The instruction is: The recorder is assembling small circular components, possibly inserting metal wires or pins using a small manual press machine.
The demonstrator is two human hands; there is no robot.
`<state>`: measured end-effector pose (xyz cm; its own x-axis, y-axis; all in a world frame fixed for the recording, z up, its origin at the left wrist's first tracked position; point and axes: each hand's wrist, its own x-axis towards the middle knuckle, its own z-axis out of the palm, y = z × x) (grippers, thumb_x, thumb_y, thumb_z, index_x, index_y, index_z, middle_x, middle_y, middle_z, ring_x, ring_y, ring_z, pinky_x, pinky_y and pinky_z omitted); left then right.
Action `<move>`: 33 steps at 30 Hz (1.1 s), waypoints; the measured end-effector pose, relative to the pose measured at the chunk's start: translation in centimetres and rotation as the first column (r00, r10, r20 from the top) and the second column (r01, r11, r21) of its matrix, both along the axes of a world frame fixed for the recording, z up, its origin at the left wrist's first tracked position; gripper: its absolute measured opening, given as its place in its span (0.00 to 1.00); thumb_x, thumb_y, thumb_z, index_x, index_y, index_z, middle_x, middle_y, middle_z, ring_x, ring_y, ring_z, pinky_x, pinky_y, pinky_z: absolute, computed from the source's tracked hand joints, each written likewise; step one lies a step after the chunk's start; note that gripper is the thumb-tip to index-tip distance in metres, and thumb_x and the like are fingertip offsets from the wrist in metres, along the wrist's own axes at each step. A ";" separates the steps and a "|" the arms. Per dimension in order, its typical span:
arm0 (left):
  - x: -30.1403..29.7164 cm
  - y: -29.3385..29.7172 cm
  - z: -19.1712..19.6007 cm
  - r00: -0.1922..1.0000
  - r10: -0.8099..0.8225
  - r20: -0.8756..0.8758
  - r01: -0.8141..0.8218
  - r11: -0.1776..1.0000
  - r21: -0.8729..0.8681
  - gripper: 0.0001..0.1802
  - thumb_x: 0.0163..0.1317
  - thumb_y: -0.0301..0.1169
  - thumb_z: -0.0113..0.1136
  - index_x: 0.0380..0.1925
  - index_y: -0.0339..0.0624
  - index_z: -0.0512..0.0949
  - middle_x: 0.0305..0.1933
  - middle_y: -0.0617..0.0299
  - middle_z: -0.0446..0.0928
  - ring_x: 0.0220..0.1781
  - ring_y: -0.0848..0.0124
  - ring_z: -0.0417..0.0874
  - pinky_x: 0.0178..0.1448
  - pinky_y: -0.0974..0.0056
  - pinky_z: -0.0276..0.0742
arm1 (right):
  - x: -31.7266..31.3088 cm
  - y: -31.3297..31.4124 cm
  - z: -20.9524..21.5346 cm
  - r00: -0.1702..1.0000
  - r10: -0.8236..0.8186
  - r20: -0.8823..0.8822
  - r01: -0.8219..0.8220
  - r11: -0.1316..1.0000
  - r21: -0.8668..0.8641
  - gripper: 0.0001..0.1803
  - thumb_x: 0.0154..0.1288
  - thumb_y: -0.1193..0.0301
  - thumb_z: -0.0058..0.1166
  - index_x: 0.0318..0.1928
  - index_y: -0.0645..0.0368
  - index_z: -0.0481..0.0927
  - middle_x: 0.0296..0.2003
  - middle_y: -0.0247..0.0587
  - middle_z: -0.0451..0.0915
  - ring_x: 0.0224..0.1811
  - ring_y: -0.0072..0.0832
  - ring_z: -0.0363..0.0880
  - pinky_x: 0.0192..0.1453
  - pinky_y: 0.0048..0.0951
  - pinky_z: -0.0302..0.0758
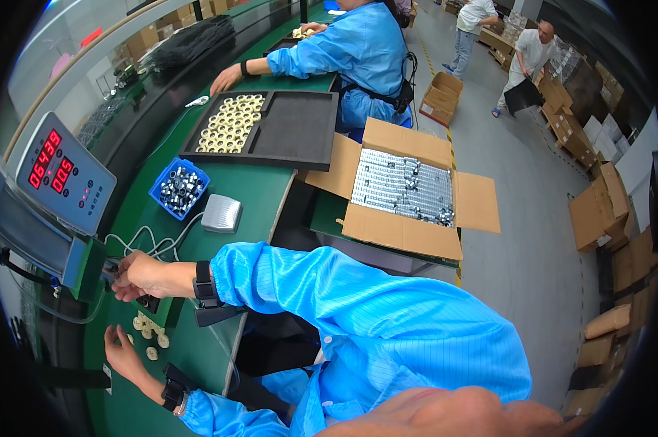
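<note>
At lower left of the frame, the left hand [122, 352] lies open, fingers spread; above it, the right hand [141, 275] curls, blue-sleeved forearm extended leftward.

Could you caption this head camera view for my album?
Right hand at a machine fixture, left hand beside small cream rings.
</note>
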<state>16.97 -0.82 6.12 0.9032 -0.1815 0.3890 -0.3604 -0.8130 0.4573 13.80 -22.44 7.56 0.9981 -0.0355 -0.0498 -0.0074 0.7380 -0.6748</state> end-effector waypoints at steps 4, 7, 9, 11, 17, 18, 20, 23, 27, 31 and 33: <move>0.2 0.0 -0.7 0.999 -0.012 0.030 0.011 1.000 0.029 0.22 0.63 0.42 0.56 0.50 0.36 0.76 0.36 0.52 0.80 0.36 0.60 0.81 0.42 0.58 0.74 | -0.3 -0.8 -0.5 0.989 0.133 0.070 -0.135 0.991 0.020 0.11 0.60 0.81 0.52 0.43 0.69 0.69 0.39 0.49 0.78 0.33 0.36 0.83 0.35 0.32 0.82; -0.3 -0.6 -0.2 1.000 -0.008 0.011 0.008 1.000 0.028 0.22 0.63 0.42 0.56 0.49 0.36 0.76 0.36 0.52 0.80 0.36 0.59 0.82 0.42 0.58 0.74 | -1.2 -2.2 0.2 0.982 0.165 0.089 -0.157 0.983 -0.094 0.15 0.60 0.80 0.51 0.47 0.73 0.68 0.41 0.52 0.77 0.34 0.38 0.83 0.36 0.33 0.82; -0.4 -0.7 0.0 0.999 -0.017 0.027 0.016 1.000 0.027 0.23 0.63 0.43 0.56 0.49 0.36 0.76 0.36 0.52 0.80 0.36 0.59 0.81 0.42 0.58 0.74 | -1.7 -2.9 0.3 0.978 0.175 0.116 -0.157 0.976 -0.151 0.18 0.60 0.80 0.51 0.50 0.74 0.67 0.44 0.54 0.76 0.35 0.38 0.83 0.36 0.33 0.82; -0.2 -0.6 0.2 0.999 -0.019 0.046 0.018 0.999 0.032 0.23 0.63 0.43 0.56 0.49 0.36 0.76 0.36 0.51 0.80 0.36 0.58 0.81 0.42 0.58 0.74 | -2.7 -3.6 0.4 0.971 0.192 0.145 -0.160 0.966 -0.203 0.22 0.60 0.80 0.50 0.54 0.76 0.65 0.46 0.57 0.75 0.35 0.39 0.83 0.36 0.32 0.82; 0.1 1.6 -1.1 0.992 0.100 -0.078 -0.082 0.974 0.213 0.25 0.59 0.46 0.58 0.49 0.38 0.77 0.45 0.46 0.80 0.46 0.53 0.81 0.48 0.54 0.75 | -7.8 -7.7 -0.5 0.979 0.085 0.186 0.027 0.850 -0.526 0.18 0.62 0.72 0.55 0.50 0.68 0.73 0.37 0.47 0.83 0.32 0.32 0.84 0.32 0.29 0.82; 0.1 1.9 -1.2 0.987 0.157 -0.032 -0.138 0.937 0.322 0.25 0.59 0.48 0.56 0.49 0.42 0.78 0.46 0.47 0.80 0.49 0.51 0.80 0.49 0.52 0.75 | -7.8 -9.3 -2.0 0.975 -0.017 0.222 0.141 0.820 -0.555 0.16 0.60 0.75 0.55 0.49 0.63 0.75 0.35 0.44 0.83 0.29 0.30 0.84 0.29 0.29 0.81; -0.5 2.4 -0.6 0.960 0.251 -0.124 -0.181 0.895 0.408 0.22 0.58 0.49 0.55 0.47 0.48 0.79 0.48 0.50 0.79 0.50 0.51 0.79 0.51 0.51 0.75 | -9.8 -12.1 -2.2 0.871 -0.199 0.449 0.488 0.447 -0.749 0.10 0.62 0.76 0.51 0.44 0.63 0.79 0.35 0.42 0.84 0.31 0.27 0.83 0.33 0.27 0.80; -0.1 2.7 -1.5 0.937 0.287 -0.198 -0.196 0.903 0.382 0.21 0.57 0.46 0.58 0.47 0.50 0.80 0.47 0.52 0.80 0.51 0.54 0.79 0.53 0.53 0.75 | -11.6 -16.7 -3.9 0.709 -0.284 0.646 0.616 -0.198 -0.763 0.09 0.60 0.75 0.55 0.42 0.60 0.81 0.34 0.45 0.83 0.34 0.37 0.84 0.38 0.32 0.78; -1.1 2.6 -0.7 0.936 0.228 -0.267 -0.112 0.914 0.389 0.20 0.56 0.42 0.59 0.48 0.48 0.80 0.46 0.52 0.80 0.50 0.54 0.80 0.52 0.54 0.76 | -12.2 -18.0 -6.2 0.705 -0.132 0.697 0.602 -0.408 -0.686 0.14 0.56 0.70 0.59 0.44 0.57 0.80 0.38 0.44 0.82 0.41 0.39 0.82 0.43 0.33 0.77; -1.2 2.7 -1.9 0.959 0.104 -0.265 -0.010 0.942 0.335 0.21 0.55 0.41 0.60 0.47 0.45 0.80 0.45 0.50 0.80 0.50 0.53 0.80 0.52 0.54 0.75 | -12.0 -16.1 -6.3 0.761 0.079 0.644 0.573 -0.548 -0.610 0.24 0.53 0.65 0.63 0.52 0.53 0.77 0.52 0.42 0.77 0.58 0.42 0.72 0.58 0.45 0.68; -1.2 2.1 -1.8 0.965 0.065 -0.256 0.021 0.948 0.318 0.24 0.53 0.41 0.62 0.48 0.40 0.79 0.42 0.45 0.81 0.47 0.52 0.80 0.51 0.54 0.75 | -12.0 -15.9 -7.5 0.827 0.051 0.560 0.479 -0.586 -0.654 0.29 0.51 0.62 0.64 0.55 0.51 0.74 0.58 0.42 0.72 0.63 0.44 0.65 0.61 0.53 0.62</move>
